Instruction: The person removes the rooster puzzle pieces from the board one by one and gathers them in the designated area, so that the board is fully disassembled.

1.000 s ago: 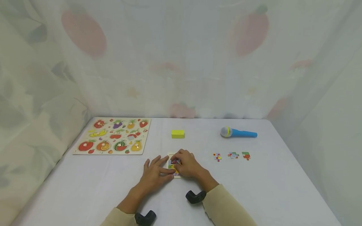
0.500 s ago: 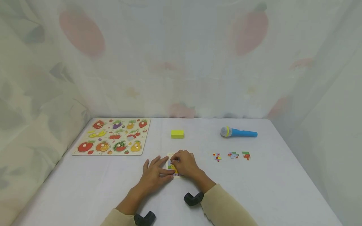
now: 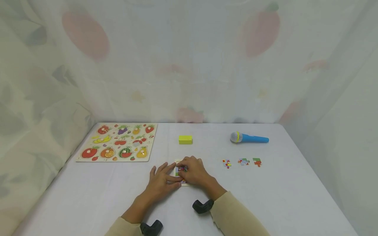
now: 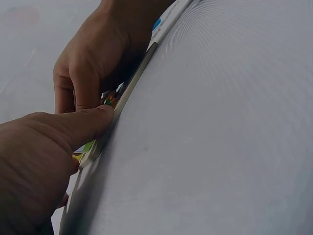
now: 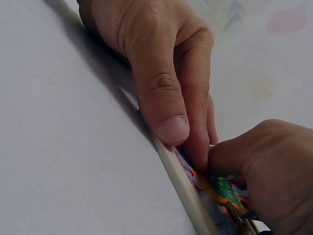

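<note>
In the head view a small jigsaw board (image 3: 185,185) with a pale wooden frame lies before the person, mostly covered by both hands. The left hand (image 3: 160,184) rests at its left side, fingers spread and fairly straight. In the right wrist view the left thumb (image 5: 171,128) presses the frame's near edge. The right hand (image 3: 193,171) bends over the board, thumb and forefinger pinching a colourful puzzle piece (image 3: 182,168) at the picture's surface. Much of that piece is hidden. Loose puzzle pieces (image 3: 243,162) lie in a row to the right.
A wooden fruit puzzle board (image 3: 116,142) lies at the back left. Behind the hands stands a yellow block (image 3: 185,140). A blue toy microphone (image 3: 251,138) lies at the back right of the white table (image 3: 280,196). Patterned curtains (image 3: 189,65) enclose the table.
The right fingers and thumb shift slightly over the board; the thumb now sits lower and covers more of the yellow picture area. The left hand and loose pieces stay put.
</note>
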Available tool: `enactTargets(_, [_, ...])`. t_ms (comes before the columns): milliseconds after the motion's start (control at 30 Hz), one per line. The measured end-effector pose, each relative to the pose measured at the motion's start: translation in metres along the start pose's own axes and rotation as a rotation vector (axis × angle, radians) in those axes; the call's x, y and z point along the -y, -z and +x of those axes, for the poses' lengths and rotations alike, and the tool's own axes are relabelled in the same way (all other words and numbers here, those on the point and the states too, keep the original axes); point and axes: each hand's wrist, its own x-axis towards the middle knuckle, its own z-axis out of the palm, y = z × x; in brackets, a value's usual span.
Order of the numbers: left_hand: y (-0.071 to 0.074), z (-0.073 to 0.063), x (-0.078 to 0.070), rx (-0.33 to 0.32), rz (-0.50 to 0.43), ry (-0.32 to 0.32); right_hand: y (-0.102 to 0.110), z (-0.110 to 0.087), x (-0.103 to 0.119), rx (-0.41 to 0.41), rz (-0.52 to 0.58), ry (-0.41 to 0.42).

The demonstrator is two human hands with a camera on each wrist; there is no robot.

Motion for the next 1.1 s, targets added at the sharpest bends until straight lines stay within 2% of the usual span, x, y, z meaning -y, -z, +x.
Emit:
enactTargets(167, [0.0008, -0.0004, 0.0002, 0.001, 0.000, 0.004, 0.0007, 0.0008, -0.0004, 0.024, -0.001, 0.011])
enactTargets(367, [0.0006, 0.0002, 0.0012, -0.003, -0.004, 0.004, 0.0009, 0.0011, -0.0034, 0.036, -0.018, 0.069])
enactTargets(800, [-0.0002, 0.0009, 0.0000, -0.004, 0.000, 0.003, -0.0023, 0.0005, -0.0023, 0.003, -0.017, 0.121])
enactTargets(1100, [0.0011, 0.0008, -0.0011, 0.003, -0.006, 0.010, -0.0022, 0.0004, -0.0008, -0.022, 0.013, 0.122])
